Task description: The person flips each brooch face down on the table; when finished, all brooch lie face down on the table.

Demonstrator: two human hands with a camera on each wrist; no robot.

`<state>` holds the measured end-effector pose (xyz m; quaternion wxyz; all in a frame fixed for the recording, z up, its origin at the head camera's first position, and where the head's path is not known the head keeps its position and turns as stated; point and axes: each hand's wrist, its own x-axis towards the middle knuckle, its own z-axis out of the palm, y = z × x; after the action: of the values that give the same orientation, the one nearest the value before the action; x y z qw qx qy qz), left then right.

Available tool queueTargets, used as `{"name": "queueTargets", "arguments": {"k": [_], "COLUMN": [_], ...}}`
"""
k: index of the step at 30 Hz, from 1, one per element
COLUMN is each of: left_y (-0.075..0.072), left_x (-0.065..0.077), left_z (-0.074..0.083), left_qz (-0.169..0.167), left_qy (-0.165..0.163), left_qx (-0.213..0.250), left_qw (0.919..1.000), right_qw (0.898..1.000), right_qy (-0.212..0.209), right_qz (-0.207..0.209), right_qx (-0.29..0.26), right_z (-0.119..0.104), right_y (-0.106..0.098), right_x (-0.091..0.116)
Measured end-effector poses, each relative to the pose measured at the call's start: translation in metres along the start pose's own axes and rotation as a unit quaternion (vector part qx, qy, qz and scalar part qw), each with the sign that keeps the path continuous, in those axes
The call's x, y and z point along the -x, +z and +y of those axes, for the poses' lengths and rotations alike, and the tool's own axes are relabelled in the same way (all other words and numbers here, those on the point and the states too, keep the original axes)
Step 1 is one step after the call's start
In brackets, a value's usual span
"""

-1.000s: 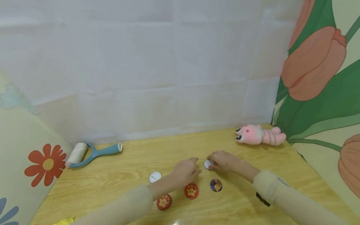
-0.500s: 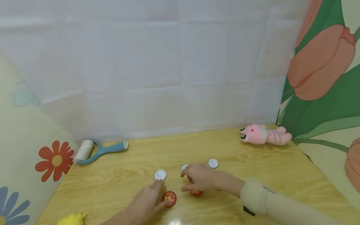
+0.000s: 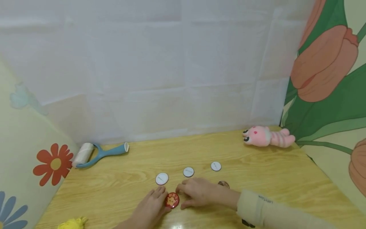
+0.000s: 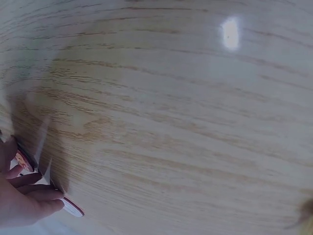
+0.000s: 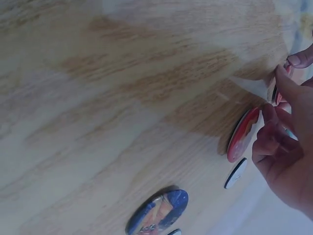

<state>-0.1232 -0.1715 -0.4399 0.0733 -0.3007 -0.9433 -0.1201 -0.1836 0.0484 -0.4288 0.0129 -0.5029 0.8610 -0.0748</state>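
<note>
A red button badge with a yellow star lies on the wooden table between both hands. My left hand holds its left side, thumb at the near edge and fingers at the far edge. My right hand reaches in from the right, index fingertip right at the badge's edge, thumb spread away. Beneath the right hand, hidden in the head view, lies a second red badge. A badge with a blue picture is partly covered by the right forearm in the head view.
Three badges lie white pin side up in a row: left, middle and right. Behind them are a blue-handled roller and a pink plush toy. Something yellow and stringy lies at front left.
My right hand has let go of the right-hand white-backed badge and moved left and nearer, to the red badge. My left hand has drawn back leftward to that same badge.
</note>
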Motion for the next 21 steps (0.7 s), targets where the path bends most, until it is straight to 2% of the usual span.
{"name": "queueTargets", "arguments": {"k": [7, 13, 17, 21], "left_y": [0.003, 0.003, 0.002, 0.001], "left_x": [0.001, 0.004, 0.005, 0.006], "left_z": [0.0, 0.001, 0.002, 0.003], "left_qz": [0.005, 0.0, -0.013, -0.014], "left_qy": [-0.018, -0.02, -0.026, -0.022], "left_qx": [0.041, 0.075, 0.093, 0.094], "left_qw": [0.999, 0.997, 0.9952, 0.9953], "right_qw": [1.0, 0.999, 0.999, 0.999], "right_qy": [0.008, 0.016, 0.016, 0.009], "right_qz": [0.015, 0.026, 0.019, 0.009], "right_qx": [-0.01, -0.022, -0.047, -0.046], "right_z": [-0.006, -0.01, -0.01, -0.01], "right_y": [0.004, 0.009, 0.011, 0.011], "right_x": [-0.005, -0.011, -0.014, -0.013]}}
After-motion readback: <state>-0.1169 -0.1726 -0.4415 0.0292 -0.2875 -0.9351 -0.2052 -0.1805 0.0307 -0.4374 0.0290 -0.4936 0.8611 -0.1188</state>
